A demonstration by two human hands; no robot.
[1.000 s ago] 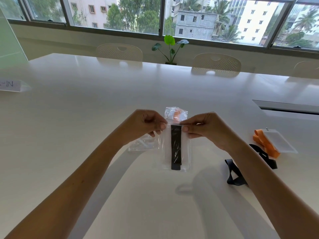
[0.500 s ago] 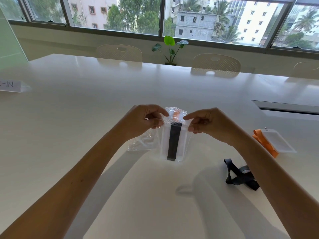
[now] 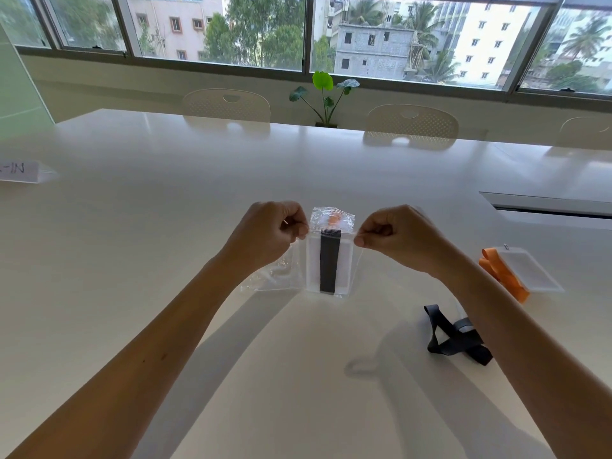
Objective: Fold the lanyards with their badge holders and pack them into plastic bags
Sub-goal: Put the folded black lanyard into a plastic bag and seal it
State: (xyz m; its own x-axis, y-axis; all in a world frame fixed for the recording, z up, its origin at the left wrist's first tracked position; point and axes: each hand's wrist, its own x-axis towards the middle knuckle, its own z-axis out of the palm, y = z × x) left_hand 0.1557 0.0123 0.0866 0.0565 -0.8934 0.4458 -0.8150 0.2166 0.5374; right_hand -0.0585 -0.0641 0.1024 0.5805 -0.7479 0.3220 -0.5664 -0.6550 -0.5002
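Office meeting room, long white table (image 3: 165, 226), perforated chairs (image 3: 410, 125), wide windows (image 3: 414, 38)

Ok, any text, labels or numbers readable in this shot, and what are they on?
"-IN": only these characters show on the white card at the table's left edge; they look upside down or mirrored, and the rest is cut off by the frame.
Plastic bag, badge holders, lanyards: no print visible.
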